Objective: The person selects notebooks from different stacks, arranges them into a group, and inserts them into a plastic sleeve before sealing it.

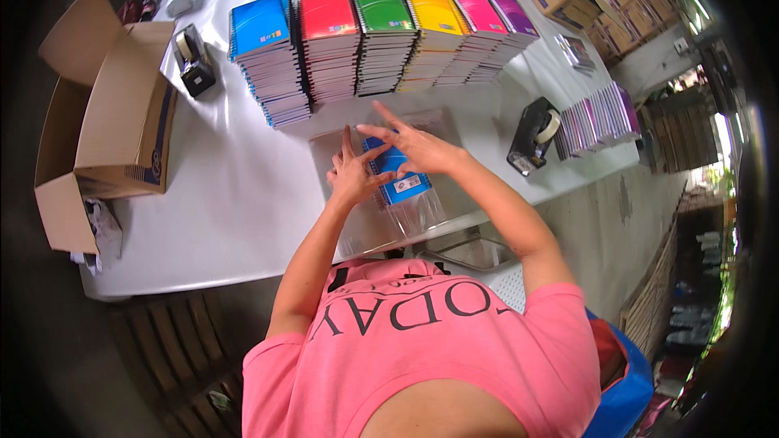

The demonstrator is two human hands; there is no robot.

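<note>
A blue spiral notebook (388,164) with a small white label lies in front of me on clear plastic bags (414,216). Above its left side is my left hand (354,173), fingers stretched apart and thumb over the cover. My right hand (423,148) reaches over the notebook's upper right part, its fingers spread too. Neither hand grips anything that I can see; whether the fingertips touch the cover or the plastic cannot be made out. Just beyond stand tall stacks of spiral notebooks, among them blue (260,28), red (327,15), green (383,12) and yellow (436,11).
Pink (479,12) and purple (511,15) notebook stacks continue the row. An open cardboard box (122,105) and a tape dispenser (193,65) stand at left. On the right are another tape dispenser (533,136) and a row of wrapped notebooks (596,122) near the table's edge.
</note>
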